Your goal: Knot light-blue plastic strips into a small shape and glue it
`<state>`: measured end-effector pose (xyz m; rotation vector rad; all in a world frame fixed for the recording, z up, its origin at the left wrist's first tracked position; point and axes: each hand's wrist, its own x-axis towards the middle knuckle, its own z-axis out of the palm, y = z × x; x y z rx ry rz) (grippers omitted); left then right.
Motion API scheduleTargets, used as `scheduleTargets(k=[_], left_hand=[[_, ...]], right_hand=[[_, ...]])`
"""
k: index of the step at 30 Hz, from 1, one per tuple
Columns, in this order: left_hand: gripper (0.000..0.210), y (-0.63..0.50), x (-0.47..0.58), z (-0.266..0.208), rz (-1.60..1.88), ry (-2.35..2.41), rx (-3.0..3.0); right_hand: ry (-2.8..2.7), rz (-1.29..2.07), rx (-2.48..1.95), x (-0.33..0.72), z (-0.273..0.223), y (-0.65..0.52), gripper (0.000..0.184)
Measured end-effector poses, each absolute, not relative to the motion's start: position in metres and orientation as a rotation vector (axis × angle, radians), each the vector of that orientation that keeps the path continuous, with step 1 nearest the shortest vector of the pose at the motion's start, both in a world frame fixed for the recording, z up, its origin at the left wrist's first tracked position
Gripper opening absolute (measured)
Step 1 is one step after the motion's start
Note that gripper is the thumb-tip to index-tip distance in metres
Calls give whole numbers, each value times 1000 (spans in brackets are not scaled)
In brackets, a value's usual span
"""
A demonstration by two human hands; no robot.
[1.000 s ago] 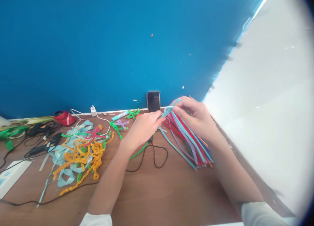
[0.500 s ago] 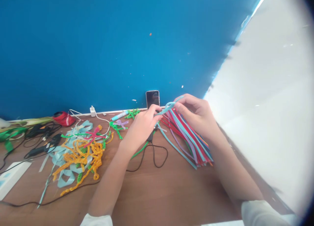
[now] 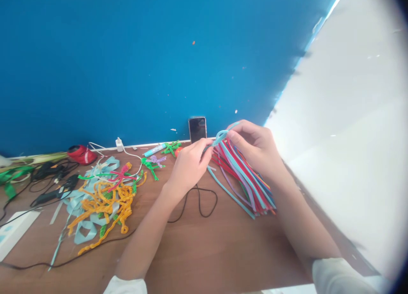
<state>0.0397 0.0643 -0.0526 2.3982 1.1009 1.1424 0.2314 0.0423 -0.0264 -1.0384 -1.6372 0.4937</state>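
Between my two hands is a light blue pipe cleaner (image 3: 220,137), bent into a small loop. My left hand (image 3: 193,160) pinches its left end between thumb and fingers. The thumb and forefinger of my right hand (image 3: 255,145) grip the other side, and a short tip sticks up above them. Beneath, a bundle of loose pipe cleaners (image 3: 251,185) in red, purple, light blue and other colours lies on the table, partly covered by my right hand. One light blue pipe cleaner (image 3: 231,195) lies along the bundle's left side.
A phone (image 3: 197,129) leans against the blue wall. Left lies a tangle of orange pipe cleaners (image 3: 108,200) over pale blue ribbon (image 3: 86,234). Twisted green figures (image 3: 152,168), a glue-stick-like tube (image 3: 155,150), black cables (image 3: 201,202) and a white power strip (image 3: 17,230) are also on the table.
My left hand has shifted slightly right and turned, closing in on the loop. A small red-orange round thing now shows behind it. My right hand stays nearly still.
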Motion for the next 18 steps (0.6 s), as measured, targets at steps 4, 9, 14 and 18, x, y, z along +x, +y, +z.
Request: scheduleTargets(k=[4, 9, 14, 18], left_hand=[[14, 62, 45, -53, 1070, 1083, 2197], [14, 61, 49, -57, 1020, 979, 1849], [14, 64, 50, -60, 1100, 1001, 1760], [12, 65, 49, -57, 1161, 1079, 1855]], right_hand=[[-1693, 470, -1074, 234, -29, 45, 19], [-1802, 369, -1052, 233, -30, 47, 22], [-1875, 261, -1027, 227, -28, 45, 23], [-1802, 295, -991, 227, -29, 45, 22]])
